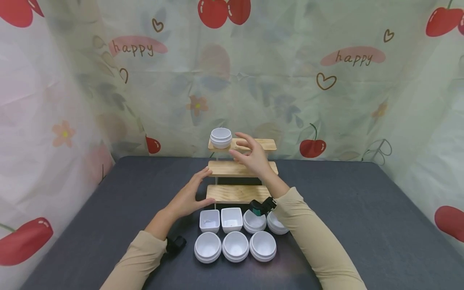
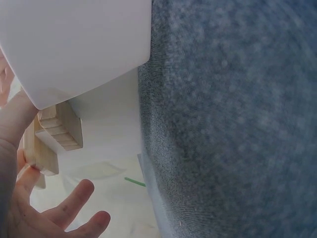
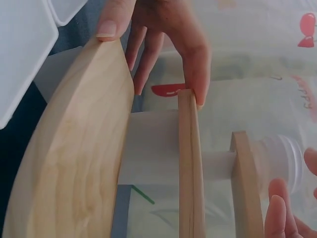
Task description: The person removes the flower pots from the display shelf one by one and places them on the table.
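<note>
A three-tier stand with wooden shelves stands on the dark table. On the left end of its top shelf (image 1: 259, 144) sits a white round bowl (image 1: 221, 137) with a ridged side. My right hand (image 1: 255, 159) is just right of that bowl, thumb and fingers spread and holding nothing; its fingertips (image 3: 278, 198) show near the bowl (image 3: 285, 163) in the right wrist view. My left hand (image 1: 186, 197) steadies the stand's left side. Its thumb touches the bottom shelf (image 1: 235, 194), and its fingers reach the middle shelf's end (image 1: 232, 169).
In front of the stand are two white square bowls (image 1: 232, 219) and several white round bowls (image 1: 235, 245), in two rows. My right forearm partly covers one round bowl (image 1: 276, 224). Behind the table (image 1: 344, 209) hangs a printed curtain (image 1: 253, 100).
</note>
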The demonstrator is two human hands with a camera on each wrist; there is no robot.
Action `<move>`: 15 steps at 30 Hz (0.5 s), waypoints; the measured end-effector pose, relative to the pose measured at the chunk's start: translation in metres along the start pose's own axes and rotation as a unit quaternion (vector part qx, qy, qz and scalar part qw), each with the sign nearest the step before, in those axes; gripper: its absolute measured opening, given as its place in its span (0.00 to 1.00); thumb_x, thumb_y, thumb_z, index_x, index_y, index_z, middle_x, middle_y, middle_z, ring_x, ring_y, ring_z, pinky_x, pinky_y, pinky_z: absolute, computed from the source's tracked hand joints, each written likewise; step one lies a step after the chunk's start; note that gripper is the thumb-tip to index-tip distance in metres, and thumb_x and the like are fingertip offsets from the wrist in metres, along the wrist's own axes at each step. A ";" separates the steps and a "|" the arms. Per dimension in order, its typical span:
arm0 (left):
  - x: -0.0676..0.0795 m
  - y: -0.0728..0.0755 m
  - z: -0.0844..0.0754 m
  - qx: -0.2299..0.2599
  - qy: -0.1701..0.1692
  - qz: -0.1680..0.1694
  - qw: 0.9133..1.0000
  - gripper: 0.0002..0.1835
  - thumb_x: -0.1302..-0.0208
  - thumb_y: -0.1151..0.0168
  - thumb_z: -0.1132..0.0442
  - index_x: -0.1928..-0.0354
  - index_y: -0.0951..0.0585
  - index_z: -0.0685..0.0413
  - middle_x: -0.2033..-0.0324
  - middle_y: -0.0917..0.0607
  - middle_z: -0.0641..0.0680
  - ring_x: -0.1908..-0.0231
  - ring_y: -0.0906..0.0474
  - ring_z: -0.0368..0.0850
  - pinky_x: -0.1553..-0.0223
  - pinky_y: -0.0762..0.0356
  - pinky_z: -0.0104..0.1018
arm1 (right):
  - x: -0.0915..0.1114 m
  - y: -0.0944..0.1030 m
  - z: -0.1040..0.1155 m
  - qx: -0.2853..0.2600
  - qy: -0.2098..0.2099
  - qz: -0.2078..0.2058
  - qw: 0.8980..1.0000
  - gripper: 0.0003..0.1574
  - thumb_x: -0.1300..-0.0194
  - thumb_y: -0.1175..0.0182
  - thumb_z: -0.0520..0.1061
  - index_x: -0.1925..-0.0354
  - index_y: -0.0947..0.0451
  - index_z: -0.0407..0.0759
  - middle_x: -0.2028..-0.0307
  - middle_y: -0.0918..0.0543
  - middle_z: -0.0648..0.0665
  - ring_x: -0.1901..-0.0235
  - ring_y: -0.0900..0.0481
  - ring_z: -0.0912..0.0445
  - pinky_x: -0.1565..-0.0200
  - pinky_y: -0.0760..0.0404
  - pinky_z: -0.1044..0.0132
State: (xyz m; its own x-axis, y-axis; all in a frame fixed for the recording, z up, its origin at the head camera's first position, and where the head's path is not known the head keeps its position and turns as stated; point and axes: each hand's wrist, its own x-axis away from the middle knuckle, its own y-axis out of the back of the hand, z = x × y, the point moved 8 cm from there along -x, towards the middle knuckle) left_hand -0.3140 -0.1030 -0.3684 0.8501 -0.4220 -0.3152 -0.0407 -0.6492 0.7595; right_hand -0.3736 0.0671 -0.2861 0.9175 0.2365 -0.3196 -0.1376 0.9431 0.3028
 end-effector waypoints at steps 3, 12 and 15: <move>0.001 0.000 0.000 -0.001 -0.002 -0.002 1.000 0.46 0.48 0.30 0.57 0.30 0.44 0.53 0.29 0.45 0.59 0.31 0.43 0.57 0.36 0.36 0.53 | -0.005 -0.005 -0.001 -0.007 -0.008 -0.002 1.000 0.37 0.40 0.38 0.40 0.34 0.38 0.45 0.39 0.31 0.30 0.57 0.19 0.34 0.56 0.18 0.49; 0.001 0.000 0.000 -0.003 -0.007 -0.004 1.000 0.46 0.48 0.30 0.57 0.30 0.44 0.53 0.29 0.45 0.59 0.31 0.42 0.57 0.36 0.35 0.52 | -0.014 -0.014 -0.003 0.000 -0.019 -0.026 0.999 0.37 0.40 0.37 0.41 0.34 0.36 0.48 0.40 0.30 0.31 0.45 0.24 0.41 0.59 0.16 0.56; 0.001 0.001 0.000 -0.002 -0.006 -0.004 1.000 0.46 0.48 0.30 0.57 0.30 0.44 0.53 0.29 0.45 0.59 0.31 0.42 0.57 0.36 0.35 0.52 | -0.016 -0.017 -0.004 -0.006 -0.017 -0.033 0.999 0.36 0.40 0.38 0.40 0.35 0.36 0.47 0.42 0.27 0.31 0.45 0.24 0.40 0.58 0.16 0.53</move>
State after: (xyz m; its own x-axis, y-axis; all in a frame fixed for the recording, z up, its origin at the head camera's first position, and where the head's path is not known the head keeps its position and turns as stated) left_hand -0.3131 -0.1034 -0.3680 0.8443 -0.4243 -0.3273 -0.0320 -0.6496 0.7596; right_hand -0.3879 0.0481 -0.2897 0.9370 0.1663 -0.3072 -0.0810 0.9589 0.2721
